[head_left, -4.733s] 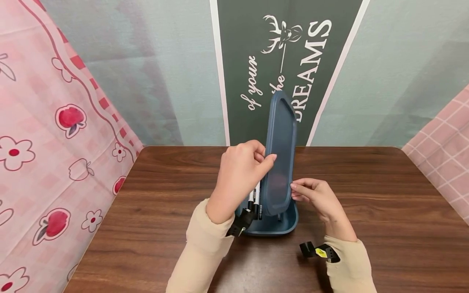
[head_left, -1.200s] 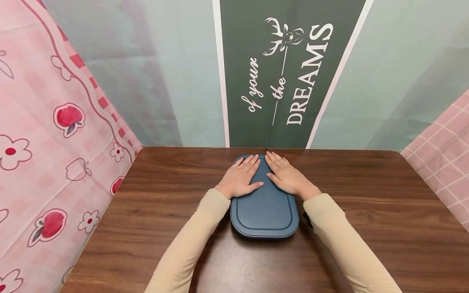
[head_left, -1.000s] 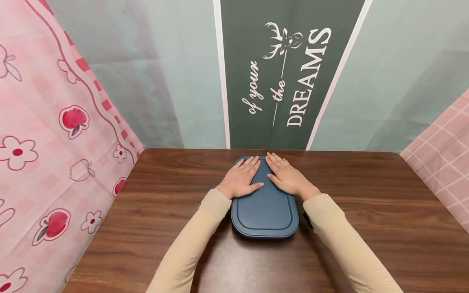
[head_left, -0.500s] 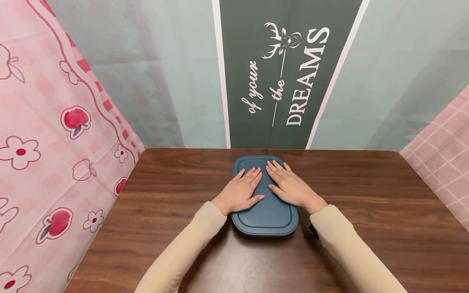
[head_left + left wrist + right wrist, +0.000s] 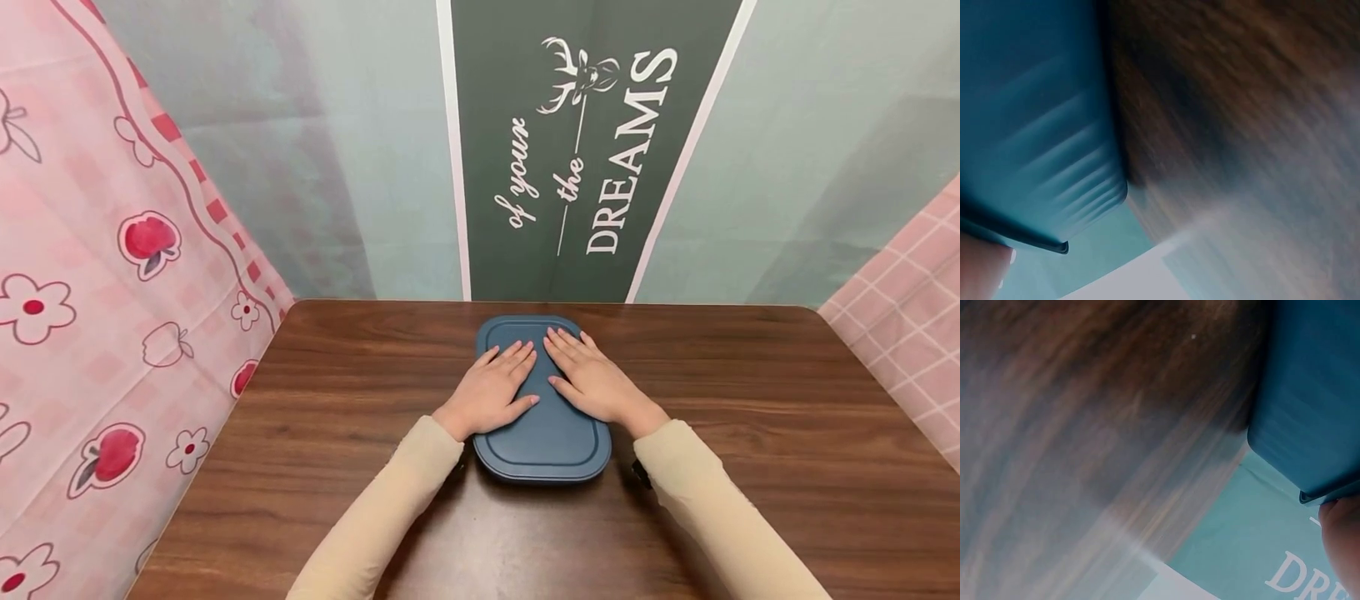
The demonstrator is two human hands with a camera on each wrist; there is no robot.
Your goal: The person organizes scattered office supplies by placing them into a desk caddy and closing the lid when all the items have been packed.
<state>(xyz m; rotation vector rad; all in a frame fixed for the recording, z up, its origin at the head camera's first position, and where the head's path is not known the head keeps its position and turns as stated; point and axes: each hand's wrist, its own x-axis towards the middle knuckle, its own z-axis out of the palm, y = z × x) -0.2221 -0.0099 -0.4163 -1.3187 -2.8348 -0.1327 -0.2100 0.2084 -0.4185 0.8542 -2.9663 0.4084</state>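
A blue storage box with its lid on point(image 5: 543, 446) stands on the table, long side pointing away from me. My left hand point(image 5: 489, 390) lies flat on the left half of the lid, fingers straight and pointing to the far end. On the right half rests my right hand point(image 5: 596, 385), palm down with straight fingers. Both thumbs point inward over the lid's middle. The left wrist view shows the box's ribbed side wall point(image 5: 1054, 137) and a bit of a finger at the lid's rim. In the right wrist view the opposite wall point(image 5: 1316, 394) appears. The box's contents are hidden.
The brown wood-grain table point(image 5: 337, 400) surrounds the box. Behind it hangs a grey-green cloth point(image 5: 555, 150) with white lettering and a deer head. A pink patterned cloth point(image 5: 97, 333) hangs at the left, and a pink checked one point(image 5: 915, 317) at the right.
Earlier, both hands held the lid upright above the open box, with marker pens inside. Now the lid covers the box, and the flat hands have slid a little towards me along it.
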